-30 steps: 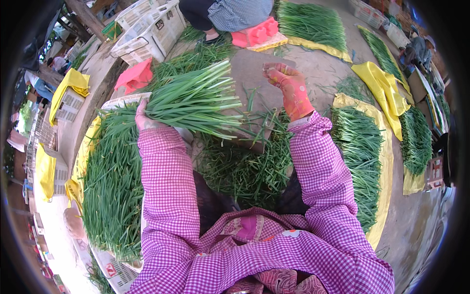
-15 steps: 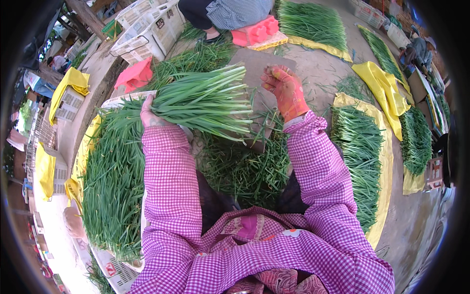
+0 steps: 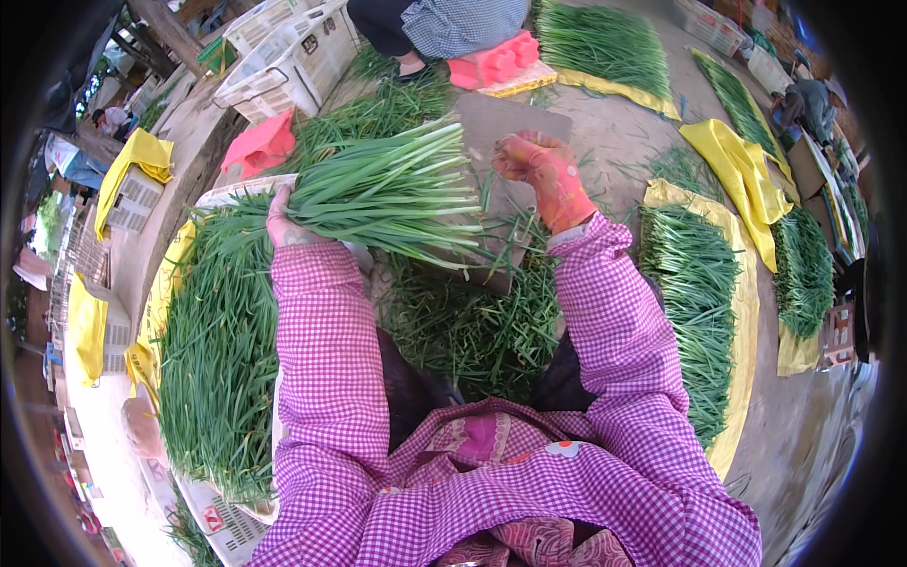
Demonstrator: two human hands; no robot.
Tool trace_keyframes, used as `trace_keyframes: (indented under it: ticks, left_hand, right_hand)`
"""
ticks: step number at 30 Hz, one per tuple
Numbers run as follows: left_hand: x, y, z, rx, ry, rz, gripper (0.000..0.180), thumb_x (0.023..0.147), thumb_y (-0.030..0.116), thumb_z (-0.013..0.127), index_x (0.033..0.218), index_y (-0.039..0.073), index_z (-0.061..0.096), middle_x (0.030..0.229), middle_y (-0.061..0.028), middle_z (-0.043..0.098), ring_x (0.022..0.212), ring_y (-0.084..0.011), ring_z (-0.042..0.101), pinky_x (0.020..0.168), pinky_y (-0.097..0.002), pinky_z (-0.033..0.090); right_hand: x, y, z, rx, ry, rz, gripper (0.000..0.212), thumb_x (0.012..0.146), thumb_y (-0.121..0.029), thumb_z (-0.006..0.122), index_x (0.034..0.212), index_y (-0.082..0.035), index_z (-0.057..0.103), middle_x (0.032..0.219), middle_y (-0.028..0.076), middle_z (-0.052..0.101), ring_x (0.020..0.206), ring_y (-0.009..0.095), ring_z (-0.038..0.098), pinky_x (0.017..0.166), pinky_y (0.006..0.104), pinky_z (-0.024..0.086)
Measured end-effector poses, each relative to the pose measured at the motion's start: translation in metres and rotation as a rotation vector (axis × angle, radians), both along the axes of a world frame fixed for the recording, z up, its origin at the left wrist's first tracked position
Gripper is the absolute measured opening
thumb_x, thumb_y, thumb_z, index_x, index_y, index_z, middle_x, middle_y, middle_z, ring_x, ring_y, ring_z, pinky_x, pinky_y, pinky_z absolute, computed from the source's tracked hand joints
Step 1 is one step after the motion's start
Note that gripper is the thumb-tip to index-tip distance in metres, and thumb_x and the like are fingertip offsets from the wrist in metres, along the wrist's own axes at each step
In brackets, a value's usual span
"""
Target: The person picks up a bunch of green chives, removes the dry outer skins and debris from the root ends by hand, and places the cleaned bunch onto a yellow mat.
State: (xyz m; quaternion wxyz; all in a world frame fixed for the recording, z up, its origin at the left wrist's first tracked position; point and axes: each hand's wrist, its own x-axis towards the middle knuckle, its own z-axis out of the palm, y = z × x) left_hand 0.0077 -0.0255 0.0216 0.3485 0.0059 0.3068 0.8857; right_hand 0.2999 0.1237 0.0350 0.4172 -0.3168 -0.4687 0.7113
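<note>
My left hand (image 3: 283,222) grips a thick bunch of garlic chives (image 3: 387,194) near its leafy side, and the pale stem ends fan out to the right. My right hand (image 3: 546,180), in an orange-pink patterned glove, is raised just right of those ends, apart from them. Its fingers are curled together; whatever they pinch, if anything, is too small to make out. Below the stems lies a dark flat board (image 3: 543,121). Loose green trimmings (image 3: 482,331) are heaped between my knees.
At my left a long pile of chives (image 3: 222,350) fills a white crate. More chives (image 3: 690,302) lie on yellow sheeting at my right. White crates (image 3: 293,71) and a pink stool (image 3: 260,144) stand ahead at left. Beyond the board a person (image 3: 463,24) sits on another pink stool.
My right hand has shifted slightly left, toward the stem ends, with its fingers still curled. The bunch in my left hand has moved a little to the left.
</note>
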Motion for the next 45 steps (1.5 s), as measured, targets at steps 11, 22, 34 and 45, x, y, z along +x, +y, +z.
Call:
trace_keyframes:
  ticks: [11,22,34,45]
  left_hand:
    - [0.012,-0.004,0.015,-0.034,-0.053,0.012,0.034,0.084,0.024,0.046,0.106,0.001,0.057,0.106,-0.0179,0.062,0.096,-0.0369,0.059,0.087,-0.0512,0.046]
    - [-0.008,0.003,-0.010,-0.037,0.034,-0.173,0.037,0.085,0.028,0.050,0.111,0.003,0.056,0.110,-0.0178,0.060,0.099,-0.0360,0.057,0.087,-0.0530,0.045]
    - [0.031,0.029,-0.003,-0.079,0.028,-0.156,0.026,0.087,0.027,0.053,0.100,0.005,0.057,0.109,-0.0158,0.060,0.098,-0.0346,0.058,0.083,-0.0526,0.047]
    - [0.061,0.035,0.006,0.018,-0.019,-0.319,0.023,0.085,0.025,0.053,0.096,0.006,0.055,0.105,-0.0170,0.061,0.098,-0.0359,0.057,0.086,-0.0543,0.045]
  right_hand:
    - [-0.006,-0.023,0.016,0.349,-0.159,0.429,0.033,0.084,-0.008,0.057,0.115,0.002,0.056,0.103,0.007,0.063,0.090,0.014,0.060,0.080,0.0255,0.046]
    - [-0.009,-0.037,0.006,0.143,0.108,0.455,0.042,0.076,-0.002,0.057,0.118,0.003,0.055,0.108,0.009,0.062,0.096,0.014,0.054,0.087,0.0253,0.040]
    - [0.032,-0.018,0.010,-0.008,0.134,-0.047,0.021,0.078,-0.005,0.062,0.099,-0.001,0.061,0.079,0.004,0.062,0.066,0.012,0.058,0.058,0.0237,0.044]
    - [0.028,-0.039,0.013,-0.048,0.000,0.033,0.050,0.080,-0.010,0.061,0.127,0.001,0.046,0.104,0.006,0.059,0.080,0.011,0.055,0.067,0.0231,0.044]
